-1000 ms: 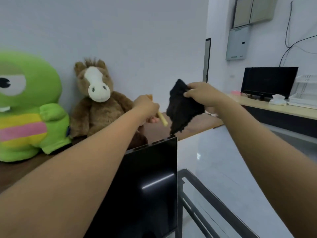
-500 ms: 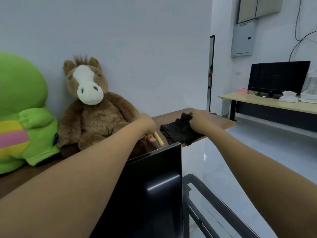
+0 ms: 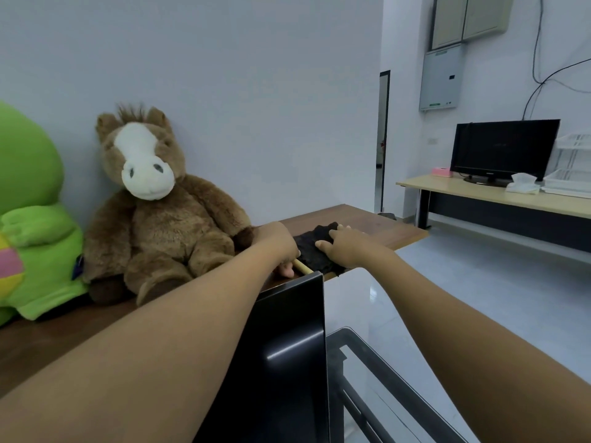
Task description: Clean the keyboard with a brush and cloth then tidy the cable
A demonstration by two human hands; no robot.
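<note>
A black cloth lies crumpled on the brown desk behind a dark monitor. My right hand rests flat on the cloth with its fingers spread. My left hand grips the pale wooden handle of a brush, which sticks out below the hand just left of the cloth. The brush's bristles are hidden by the hand. No keyboard or cable is in view.
The dark monitor stands in front, its top edge under my arms. A brown plush horse and a green plush toy sit at the left. A second desk with another monitor stands at the far right.
My right hand has lowered the cloth from the air onto the desk and now lies flat on it. My left hand with the brush has dropped to the desk as well.
</note>
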